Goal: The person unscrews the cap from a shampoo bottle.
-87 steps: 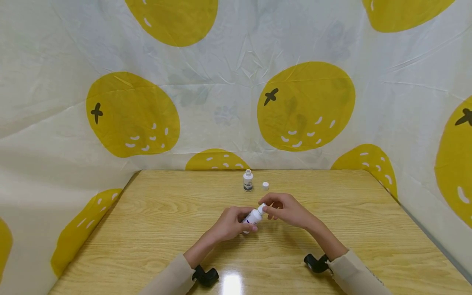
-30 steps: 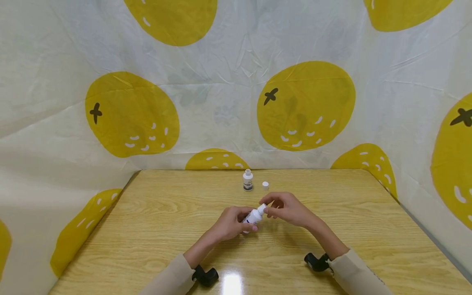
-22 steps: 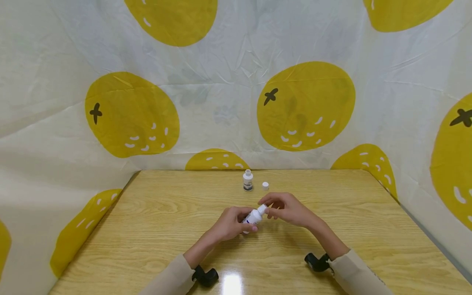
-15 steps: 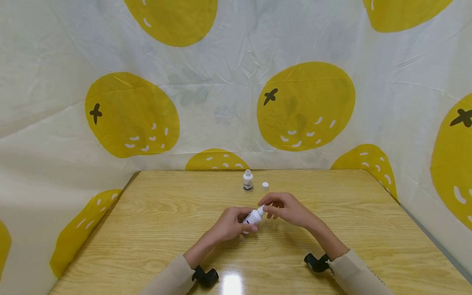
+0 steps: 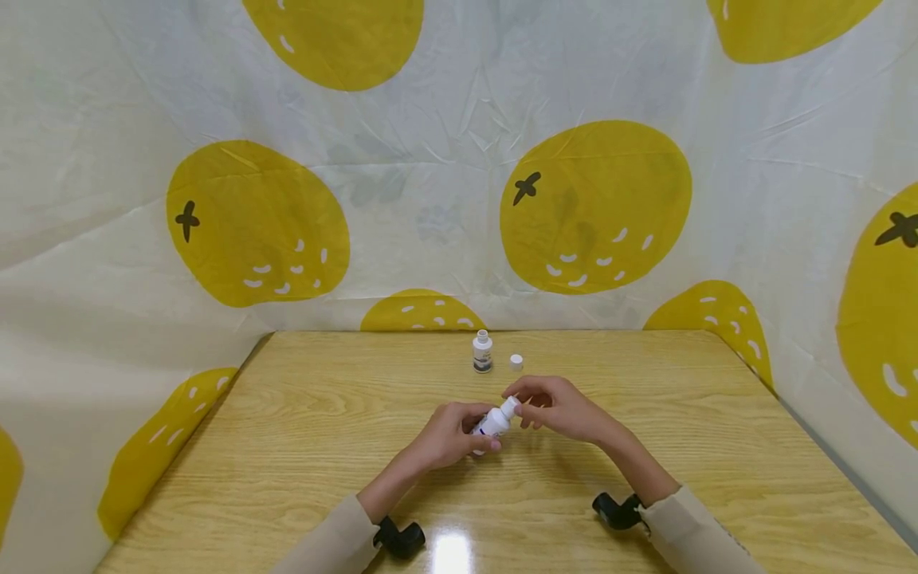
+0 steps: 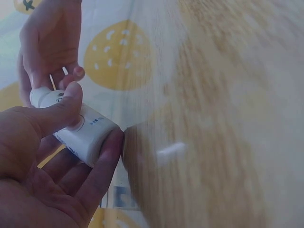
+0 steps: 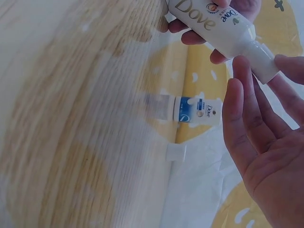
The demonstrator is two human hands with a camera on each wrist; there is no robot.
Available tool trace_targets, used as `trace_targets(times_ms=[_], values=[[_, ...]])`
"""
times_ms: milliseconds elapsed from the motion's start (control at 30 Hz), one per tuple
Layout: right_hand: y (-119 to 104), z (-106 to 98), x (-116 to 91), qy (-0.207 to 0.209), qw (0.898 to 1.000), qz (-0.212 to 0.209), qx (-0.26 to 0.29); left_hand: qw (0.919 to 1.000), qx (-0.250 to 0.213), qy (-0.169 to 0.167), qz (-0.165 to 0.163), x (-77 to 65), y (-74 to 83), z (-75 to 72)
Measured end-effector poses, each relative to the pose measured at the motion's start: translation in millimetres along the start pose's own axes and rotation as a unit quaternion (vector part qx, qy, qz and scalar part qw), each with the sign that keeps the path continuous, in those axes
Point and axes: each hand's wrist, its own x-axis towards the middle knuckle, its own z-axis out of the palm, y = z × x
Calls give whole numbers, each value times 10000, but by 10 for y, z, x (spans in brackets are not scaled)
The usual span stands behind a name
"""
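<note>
My left hand [image 5: 445,437] grips a small white Dove bottle [image 5: 492,424] round its body, tilted with its top toward the upper right. In the right wrist view the gold lettering on this bottle [image 7: 204,19] is readable. My right hand [image 5: 562,408] pinches the bottle's white cap [image 7: 262,61] between thumb and fingers, and the cap sits on the neck. Farther back stands a second white Dove bottle [image 5: 482,353], upright with its neck bare. A loose white cap [image 5: 516,362] lies to its right.
The wooden table [image 5: 323,414] reaches back to a white cloth [image 5: 430,207] printed with yellow fruit. More of this cloth hangs at the left and right sides. Black cameras [image 5: 402,539] are strapped at both wrists.
My right fingers shift slightly round the cap, covering it more and then less. The left hand, the held bottle, the standing bottle and the loose cap stay in place.
</note>
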Motion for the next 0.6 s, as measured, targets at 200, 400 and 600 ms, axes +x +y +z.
trace_targets(times_ms=[200,400,600], values=[[-1,20,13,58,10000,-63,-18,10000,-11,8,24,10,-10,1],[-10,29,14,152,9999,-14,-38,10000,-31,12,61,12,-15,6],[1,19,11,135,9998,34,-120,10000,-78,-16,-58,16,-15,5]])
